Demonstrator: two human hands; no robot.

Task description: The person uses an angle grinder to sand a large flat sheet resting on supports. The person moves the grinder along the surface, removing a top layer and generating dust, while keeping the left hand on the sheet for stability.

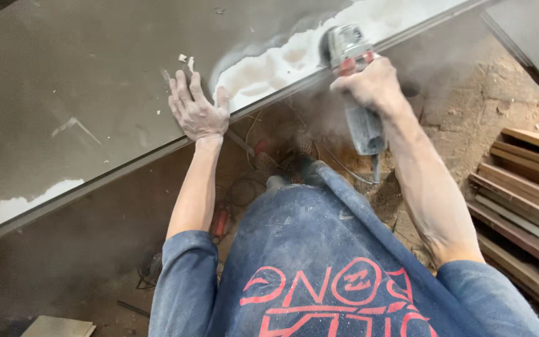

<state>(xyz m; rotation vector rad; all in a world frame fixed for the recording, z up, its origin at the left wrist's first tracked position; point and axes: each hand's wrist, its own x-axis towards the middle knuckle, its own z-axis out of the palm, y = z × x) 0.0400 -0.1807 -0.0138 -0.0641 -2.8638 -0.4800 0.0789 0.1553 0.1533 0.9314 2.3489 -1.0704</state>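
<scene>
left hand: flat, palm down, fingers spread and pointing away, thumb out to the side, dusty all over
left arm: stretched pretty much straight ahead, bare forearm, blue sleeve pushed up around the elbow
right hand: closed in a tight fist-style grip, knuckles up, also dusty
right arm: reaching forward and angled inward, forearm bare and tensed, blue sleeve bunched above the elbow
hands: well apart, right one further forward

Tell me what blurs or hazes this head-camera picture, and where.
Head view: dust haze veils the area below the sander held in the right hand; the white patch on the grey panel is bright, almost washed out; the left hand is sharp; light is soft, without hard shadows.
</scene>
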